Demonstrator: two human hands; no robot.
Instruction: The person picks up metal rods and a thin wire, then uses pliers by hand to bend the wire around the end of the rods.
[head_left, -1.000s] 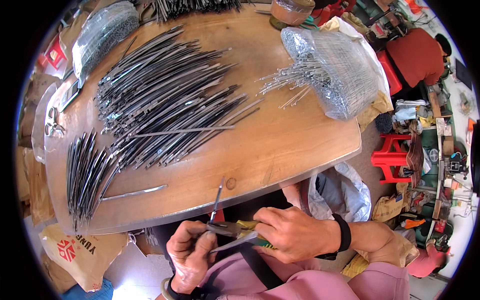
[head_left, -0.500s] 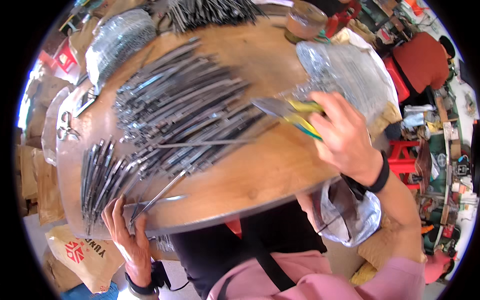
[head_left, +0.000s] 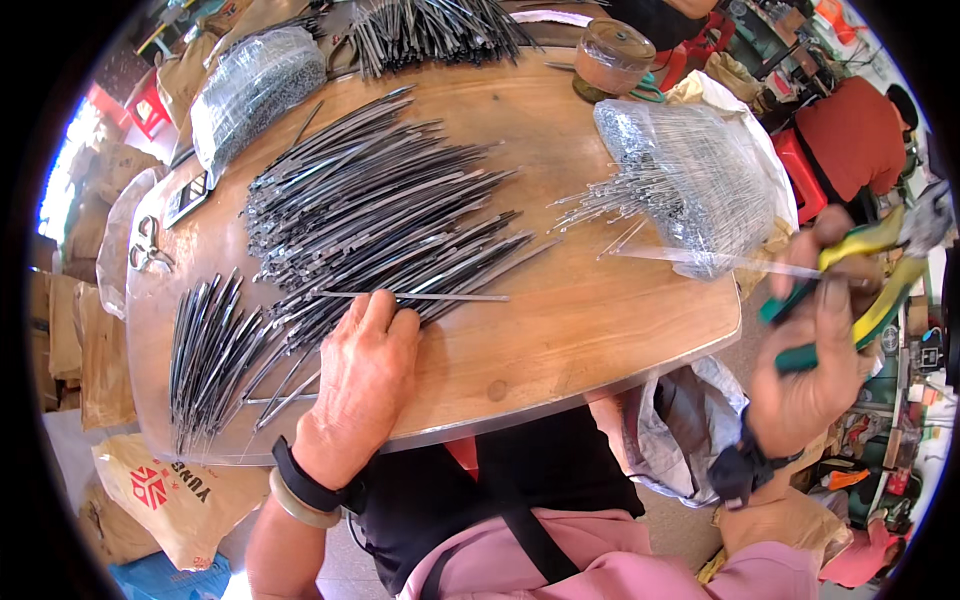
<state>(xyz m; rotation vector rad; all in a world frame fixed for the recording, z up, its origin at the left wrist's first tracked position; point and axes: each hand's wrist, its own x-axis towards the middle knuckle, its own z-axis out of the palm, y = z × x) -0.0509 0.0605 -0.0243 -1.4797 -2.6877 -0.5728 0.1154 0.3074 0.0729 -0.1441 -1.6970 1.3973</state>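
Observation:
Many thin dark metal strips (head_left: 370,200) lie in a large heap on the wooden table (head_left: 560,350). My left hand (head_left: 365,375) rests at the heap's near edge, fingers drawn together at a lighter thin strip (head_left: 455,297); the fingertips' undersides are hidden. A smaller fanned bunch of strips (head_left: 205,350) lies to its left. Off the table's right end, my right hand (head_left: 820,350) is wrapped round yellow-and-green-handled pliers (head_left: 885,240), jaws pointing up and away. A blurred pale strip (head_left: 720,262) stretches leftward from its fingers.
A clear bag of thin silvery pieces (head_left: 690,180) lies open at the right; another wrapped bundle (head_left: 260,95) is far left. Scissors (head_left: 150,245), a jar (head_left: 612,55) and more dark strips (head_left: 430,35) stand around the edge. Another person (head_left: 850,140) is beyond the right side.
My right hand has swung from above the table out to the right with the pliers. My left hand has moved right and up, from the small bunch to the heap's edge.

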